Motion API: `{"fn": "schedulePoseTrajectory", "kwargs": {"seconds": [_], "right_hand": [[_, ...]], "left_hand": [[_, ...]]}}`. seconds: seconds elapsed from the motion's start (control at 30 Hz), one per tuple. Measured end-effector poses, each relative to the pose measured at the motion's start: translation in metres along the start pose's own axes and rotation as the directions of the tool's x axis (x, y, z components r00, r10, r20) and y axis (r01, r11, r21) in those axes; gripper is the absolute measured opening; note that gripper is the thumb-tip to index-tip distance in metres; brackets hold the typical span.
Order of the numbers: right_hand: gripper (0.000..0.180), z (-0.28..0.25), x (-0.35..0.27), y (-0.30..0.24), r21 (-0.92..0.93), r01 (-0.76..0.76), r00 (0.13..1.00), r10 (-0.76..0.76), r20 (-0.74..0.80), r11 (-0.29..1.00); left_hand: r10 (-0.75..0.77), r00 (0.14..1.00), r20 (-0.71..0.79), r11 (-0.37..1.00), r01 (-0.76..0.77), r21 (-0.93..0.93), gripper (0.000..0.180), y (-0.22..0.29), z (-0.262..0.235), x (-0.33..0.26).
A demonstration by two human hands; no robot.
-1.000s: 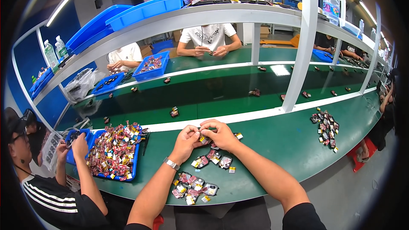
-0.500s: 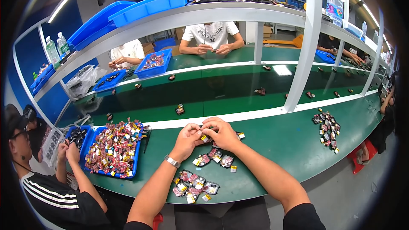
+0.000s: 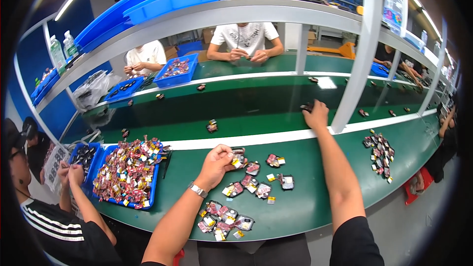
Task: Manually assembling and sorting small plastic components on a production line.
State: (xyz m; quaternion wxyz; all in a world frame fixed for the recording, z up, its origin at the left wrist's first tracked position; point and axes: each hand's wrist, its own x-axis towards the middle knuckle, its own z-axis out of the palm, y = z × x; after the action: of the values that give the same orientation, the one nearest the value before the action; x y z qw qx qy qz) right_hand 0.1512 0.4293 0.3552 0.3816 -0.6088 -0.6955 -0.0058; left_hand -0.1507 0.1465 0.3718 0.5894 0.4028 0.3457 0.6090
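My left hand [image 3: 215, 166] is over the bench, its thumb and fingers pinching a small electronic assembly [image 3: 239, 158] with a dark case, a reddish board and a yellow-and-white piece. My right arm stretches forward across the white rail. My right hand [image 3: 317, 116] is over the green belt, fingers closed on a dark small electronic assembly [image 3: 307, 106], mostly hidden by the fingers. Similar assemblies [image 3: 250, 183] lie loose on the bench right of my left hand. Another cluster of assemblies [image 3: 224, 216] lies near the front edge.
A blue tray [image 3: 154, 192] heaped with reddish boards stands at left, beside a blue bin of black parts [image 3: 84, 156]. More assemblies [image 3: 379, 155] lie at right. A white post [image 3: 358, 64] rises beside my right forearm. Co-workers sit left and across the belt.
My right hand has left my left hand and reached forward and right to an assembly on the belt. My left hand keeps its assembly. The view has shifted slightly.
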Motion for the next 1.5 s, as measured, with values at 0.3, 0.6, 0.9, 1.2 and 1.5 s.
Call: {"fn": "schedulePoseTrajectory", "kwargs": {"seconds": [0.3, 0.6, 0.9, 1.2, 1.5], "right_hand": [[0.046, 0.008, 0.024, 0.015, 0.117, 0.054, 0.992, -0.067, 0.11, 0.992], [0.054, -0.084, -0.113, -0.072, 0.42, 0.26, 0.803, -0.436, 0.406, 0.87], [0.041, -0.114, -0.146, -0.173, 0.619, 0.43, 0.714, -0.667, 0.213, 0.657], [0.009, -0.081, -0.165, -0.184, 0.672, 0.46, 0.694, -0.707, 0.135, 0.58], [0.01, -0.073, -0.173, -0.185, 0.615, 0.484, 0.741, -0.666, 0.092, 0.623]], "left_hand": [[-0.014, 1.0, -0.008, 0.999, 0.014, -0.029, 0.007, 0.0, -0.004, 0.004], [0.027, 0.999, 0.022, 1.0, -0.027, -0.017, 0.004, 0.005, -0.006, -0.003], [0.085, 0.996, -0.001, 0.984, -0.084, 0.16, 0.007, -0.003, -0.006, -0.003], [0.103, 0.993, 0.052, 0.989, -0.108, 0.097, 0.03, 0.003, 0.009, -0.006], [0.036, 0.998, 0.042, 0.995, -0.039, 0.094, 0.029, 0.001, 0.001, -0.004]]}}
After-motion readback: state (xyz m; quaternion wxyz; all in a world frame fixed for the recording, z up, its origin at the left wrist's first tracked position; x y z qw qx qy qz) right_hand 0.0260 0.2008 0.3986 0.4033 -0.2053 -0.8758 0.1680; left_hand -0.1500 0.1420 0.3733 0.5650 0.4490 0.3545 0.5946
